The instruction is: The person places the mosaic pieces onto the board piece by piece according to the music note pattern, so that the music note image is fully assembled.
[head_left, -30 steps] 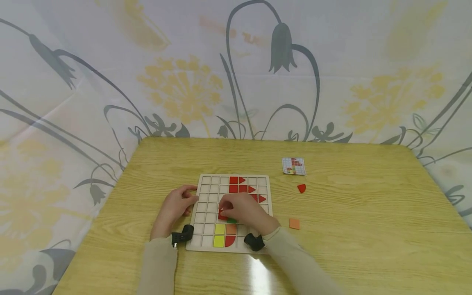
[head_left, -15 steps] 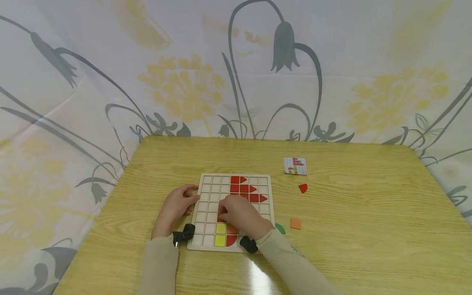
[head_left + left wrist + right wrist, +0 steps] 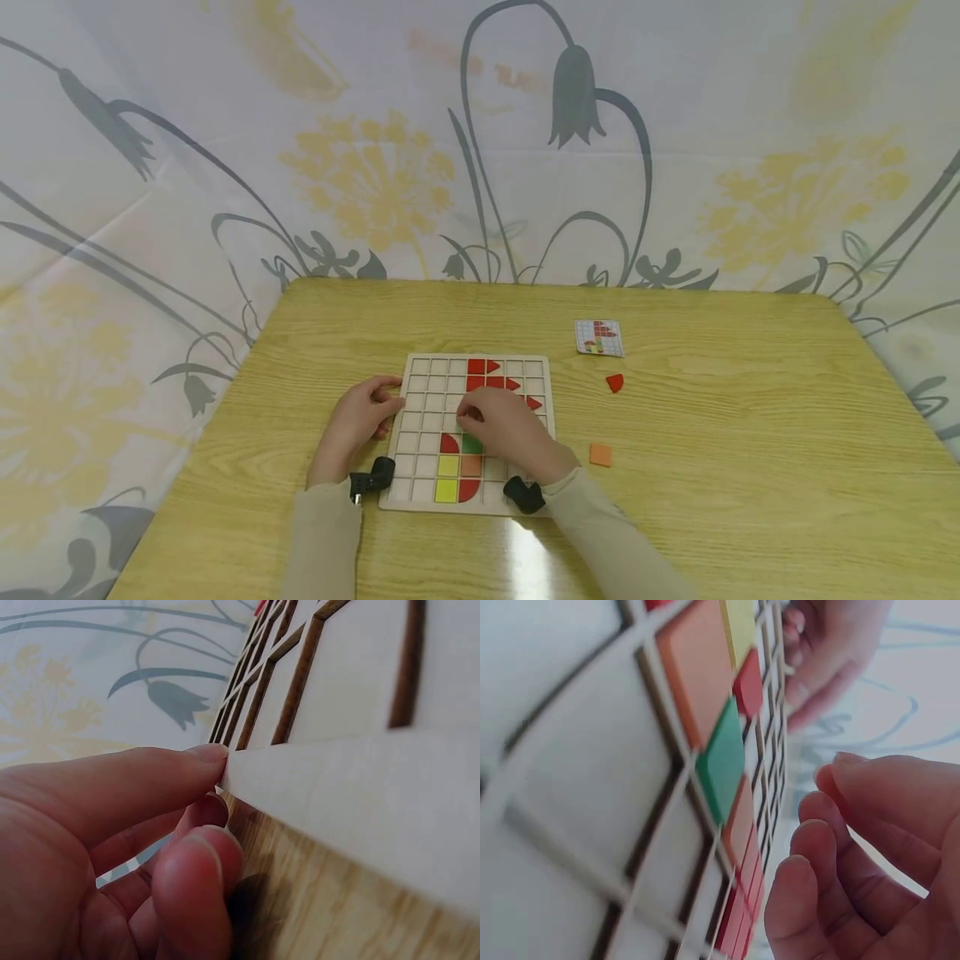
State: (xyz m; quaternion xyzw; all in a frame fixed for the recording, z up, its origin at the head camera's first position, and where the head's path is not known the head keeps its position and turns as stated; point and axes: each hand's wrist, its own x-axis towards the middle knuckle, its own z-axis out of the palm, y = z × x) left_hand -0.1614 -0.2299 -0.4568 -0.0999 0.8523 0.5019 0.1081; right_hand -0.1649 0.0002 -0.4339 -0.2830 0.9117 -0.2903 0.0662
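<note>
The wooden grid board (image 3: 423, 421) lies on the table with coloured pieces in its cells. My right hand (image 3: 506, 429) hovers over it, fingers loosely bent and holding nothing in the right wrist view. A red quarter-circle piece (image 3: 448, 443) sits left of a green piece (image 3: 473, 443), above a yellow square (image 3: 447, 466) and an orange square (image 3: 471, 466). Lower down are another yellow square (image 3: 446, 491) and a red rounded piece (image 3: 468, 490). My left hand (image 3: 360, 412) rests at the board's left edge, its thumb (image 3: 172, 769) touching the side.
A small pattern card (image 3: 598, 337) lies behind and right of the board. Nearer are a loose red quarter-circle (image 3: 615, 382) and a loose orange square (image 3: 601, 454). Red squares and triangles (image 3: 492, 367) fill cells at the board's far side. A patterned cloth (image 3: 480, 167) hangs behind the table.
My right hand has released the red quarter-circle into its cell and moved right, uncovering it. A loose green piece seen earlier beside the board is now hidden by my right wrist. The left hand stays put.
</note>
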